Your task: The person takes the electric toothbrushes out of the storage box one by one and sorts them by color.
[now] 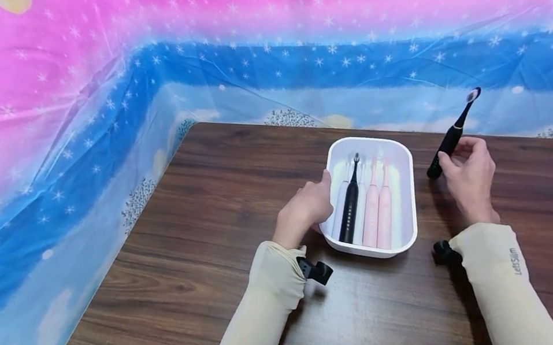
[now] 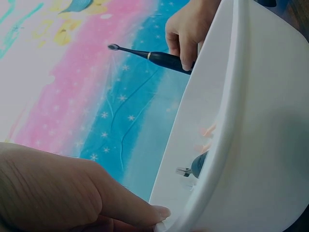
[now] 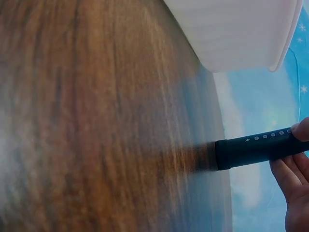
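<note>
Between thumb and fingers, my right hand (image 1: 470, 177) holds a black electric toothbrush (image 1: 449, 144) by its handle, head up, to the right of a white plastic bin (image 1: 411, 213). A row of small marks runs down its handle (image 3: 263, 147) in the right wrist view. On the bin's left side my left hand (image 1: 305, 208) grips the rim, its thumb (image 2: 157, 212) on the edge in the left wrist view. Inside the bin lie another black toothbrush (image 1: 350, 211), two pink toothbrushes (image 1: 372, 214) and white ones (image 1: 340, 204), all heads toward the far side.
The bin stands on a dark wood-grain table (image 1: 210, 199), near its back edge. Behind and left of the table hangs a pink and blue patterned cloth (image 1: 270, 61). A black wrist camera (image 1: 315, 271) sits on the left sleeve, and another camera (image 1: 446, 253) on the right.
</note>
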Motion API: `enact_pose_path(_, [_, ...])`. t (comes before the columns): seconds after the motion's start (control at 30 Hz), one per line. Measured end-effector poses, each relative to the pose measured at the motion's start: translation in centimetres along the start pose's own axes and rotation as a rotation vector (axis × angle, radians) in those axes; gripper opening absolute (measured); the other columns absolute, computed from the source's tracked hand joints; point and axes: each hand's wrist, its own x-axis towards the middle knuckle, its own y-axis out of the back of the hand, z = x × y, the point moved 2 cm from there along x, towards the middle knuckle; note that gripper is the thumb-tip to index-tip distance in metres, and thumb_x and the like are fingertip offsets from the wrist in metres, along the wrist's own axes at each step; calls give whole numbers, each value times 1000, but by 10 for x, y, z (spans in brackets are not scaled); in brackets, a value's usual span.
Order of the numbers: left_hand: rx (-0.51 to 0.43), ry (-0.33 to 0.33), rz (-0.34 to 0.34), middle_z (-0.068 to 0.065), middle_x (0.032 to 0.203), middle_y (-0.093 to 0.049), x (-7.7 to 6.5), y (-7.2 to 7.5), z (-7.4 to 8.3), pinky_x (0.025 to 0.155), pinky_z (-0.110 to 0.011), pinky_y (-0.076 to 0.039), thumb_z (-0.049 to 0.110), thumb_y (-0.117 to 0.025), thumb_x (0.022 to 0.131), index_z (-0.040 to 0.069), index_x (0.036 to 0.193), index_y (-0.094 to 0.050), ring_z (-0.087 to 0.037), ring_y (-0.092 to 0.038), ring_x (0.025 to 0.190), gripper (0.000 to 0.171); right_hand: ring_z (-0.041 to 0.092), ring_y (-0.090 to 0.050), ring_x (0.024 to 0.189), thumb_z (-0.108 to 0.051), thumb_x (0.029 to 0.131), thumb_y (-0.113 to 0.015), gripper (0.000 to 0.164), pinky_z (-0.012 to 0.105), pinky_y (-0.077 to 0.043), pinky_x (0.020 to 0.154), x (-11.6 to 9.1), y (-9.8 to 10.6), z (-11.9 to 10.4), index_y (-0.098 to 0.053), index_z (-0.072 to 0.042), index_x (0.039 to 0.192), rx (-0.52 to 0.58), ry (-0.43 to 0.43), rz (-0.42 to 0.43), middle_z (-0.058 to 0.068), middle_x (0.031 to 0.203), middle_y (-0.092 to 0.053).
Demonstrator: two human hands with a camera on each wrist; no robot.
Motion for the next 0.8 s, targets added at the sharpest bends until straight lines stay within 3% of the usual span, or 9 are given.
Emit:
enact_pose_path(0.3, [-22,-5,-7,-17,146,-43,1,0,1,70,-31,-50,10,-48,97,14,155,-6,-30,-47,124,72,30,-58,113,-20,94,-57,41,37,-50,95,-1,2,-1,-45,2,125,-15,7,-20,19,119,-56])
enact_pose_path(0.5, [-11,-4,0,-16,146,-43,0,0,0,78,-33,-50,11,-47,97,15,155,-7,-29,-47,123,72,32,-58,113,-20,94,-56,41,41,-49,96,-3,3,-2,-44,3,126,-21,-3,-31,20,121,-56])
enact_pose_path(0.67, [-11,1,-3,-16,147,-42,0,-1,-1,75,-32,-50,11,-47,97,16,156,-6,-29,-47,124,72,32,-58,112,-19,94,-56,41,41,-49,95,-3,3,-4,-44,4,126,-28,-1,-36,21,121,-56])
enact_pose_path(0.8, [-14,-5,3,-16,148,-41,0,0,-1,80,-34,-50,11,-47,97,15,155,-7,-30,-46,126,71,33,-58,113,-20,94,-56,41,42,-49,96,-3,4,-5,-44,3,126,-28,2,-42,21,122,-55])
